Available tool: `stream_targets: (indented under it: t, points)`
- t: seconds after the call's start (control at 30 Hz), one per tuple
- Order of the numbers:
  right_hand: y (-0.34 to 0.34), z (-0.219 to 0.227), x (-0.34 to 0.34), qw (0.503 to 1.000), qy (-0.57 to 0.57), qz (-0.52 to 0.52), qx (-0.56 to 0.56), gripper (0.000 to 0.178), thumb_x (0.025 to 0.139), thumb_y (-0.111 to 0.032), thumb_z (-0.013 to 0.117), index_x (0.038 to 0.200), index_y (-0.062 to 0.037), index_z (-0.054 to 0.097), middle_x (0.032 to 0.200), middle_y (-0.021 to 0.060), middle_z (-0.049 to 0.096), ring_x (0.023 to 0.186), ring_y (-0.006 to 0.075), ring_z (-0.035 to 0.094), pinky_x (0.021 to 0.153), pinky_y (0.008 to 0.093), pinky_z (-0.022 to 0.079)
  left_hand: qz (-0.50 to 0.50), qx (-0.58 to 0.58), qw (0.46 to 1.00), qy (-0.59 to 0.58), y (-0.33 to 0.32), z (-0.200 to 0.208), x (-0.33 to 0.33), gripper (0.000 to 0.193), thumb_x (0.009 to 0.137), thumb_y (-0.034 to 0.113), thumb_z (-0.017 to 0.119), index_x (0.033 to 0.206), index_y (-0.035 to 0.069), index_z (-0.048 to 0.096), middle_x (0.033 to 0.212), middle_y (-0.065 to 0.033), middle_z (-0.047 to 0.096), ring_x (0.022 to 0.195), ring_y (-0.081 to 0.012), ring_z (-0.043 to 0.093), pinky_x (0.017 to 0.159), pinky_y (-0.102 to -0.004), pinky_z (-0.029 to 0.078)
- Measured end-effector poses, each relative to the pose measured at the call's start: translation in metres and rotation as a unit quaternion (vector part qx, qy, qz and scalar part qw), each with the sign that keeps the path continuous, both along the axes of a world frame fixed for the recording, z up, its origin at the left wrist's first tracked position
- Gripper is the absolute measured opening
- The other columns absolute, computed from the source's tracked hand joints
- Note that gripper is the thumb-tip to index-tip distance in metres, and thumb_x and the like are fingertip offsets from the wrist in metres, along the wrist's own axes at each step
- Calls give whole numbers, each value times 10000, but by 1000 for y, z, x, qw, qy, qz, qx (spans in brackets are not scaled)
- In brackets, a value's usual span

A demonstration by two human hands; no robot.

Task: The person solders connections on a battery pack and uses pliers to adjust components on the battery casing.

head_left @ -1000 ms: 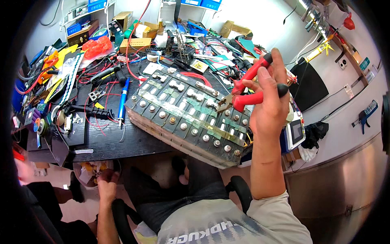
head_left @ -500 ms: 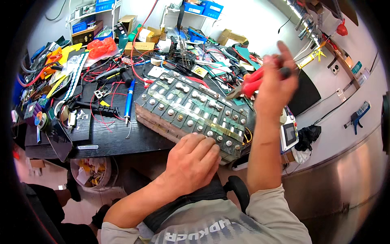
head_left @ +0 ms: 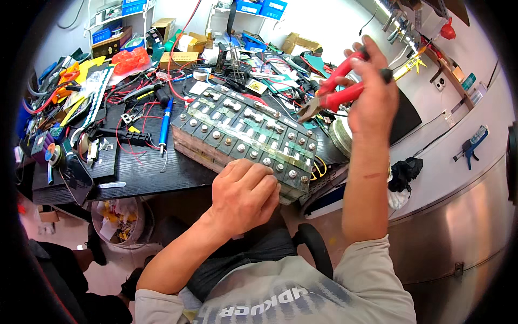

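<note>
Black battery pack (head_left: 235, 133), near edge partly behind left hand (head_left: 244, 195)

Two hands make the grips. One pair of red-handled pliers (head_left: 345, 96) sits in the right grip (head_left: 373, 93); one battery pack (head_left: 243, 135) lies beyond the left grip (head_left: 243, 197). Left of both: one blue pen-shaped tool (head_left: 166, 124), one waste bin (head_left: 139, 217). Right: one blue-black clamp (head_left: 471, 144).
</note>
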State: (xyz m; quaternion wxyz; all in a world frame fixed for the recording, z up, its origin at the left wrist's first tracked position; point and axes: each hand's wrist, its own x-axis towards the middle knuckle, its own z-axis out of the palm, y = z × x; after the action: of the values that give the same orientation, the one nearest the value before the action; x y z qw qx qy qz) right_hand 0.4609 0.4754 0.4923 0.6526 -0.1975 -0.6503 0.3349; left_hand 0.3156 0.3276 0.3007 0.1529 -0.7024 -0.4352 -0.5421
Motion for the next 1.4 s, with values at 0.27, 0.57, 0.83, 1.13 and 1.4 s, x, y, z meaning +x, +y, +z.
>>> stream_targets:
  t: [0.27, 0.57, 0.83, 1.13, 1.4]
  points:
    - [6, -52, -15, 998, -47, -26, -13, 641, 926, -33, 626, 1555, 76, 582, 1379, 185, 666, 973, 157, 704, 827, 284, 624, 7, 13, 1000, -12, 2, -2, -1, 172, 786, 94, 834, 900, 91, 706, 987, -52, 750, 863, -274, 701, 799, -399, 564]
    - [12, -66, -26, 998, -52, -35, 18, 629, 920, -48, 652, 1533, 76, 584, 1223, 117, 606, 786, 141, 664, 710, 315, 622, 2, 12, 1000, -19, 5, -3, -3, 179, 766, 94, 833, 878, 96, 693, 952, -40, 735, 829, -262, 685, 772, -388, 554]
    - [33, -67, -31, 983, -102, -128, 82, 527, 1001, -169, 759, 1483, 19, 661, 1236, 105, 608, 1024, 147, 629, 932, 314, 566, -5, 21, 999, -29, 8, -4, -5, 176, 755, 92, 831, 866, 90, 694, 932, -40, 727, 800, -258, 674, 739, -390, 546]
    - [66, -46, -51, 981, -177, -72, 31, 324, 948, -139, 737, 1247, -21, 775, 914, -10, 631, 783, 88, 585, 719, 272, 494, -8, 10, 1000, -21, 8, -1, -5, 184, 742, 89, 832, 855, 101, 687, 925, -29, 723, 787, -250, 668, 728, -381, 533]
    - [82, -45, -49, 991, -119, -29, -59, 322, 924, -113, 744, 1215, 23, 768, 945, 10, 677, 799, 89, 581, 747, 260, 488, -4, 22, 999, -23, 10, -4, -5, 168, 740, 69, 821, 825, 90, 677, 900, -35, 723, 772, -253, 665, 724, -375, 538]
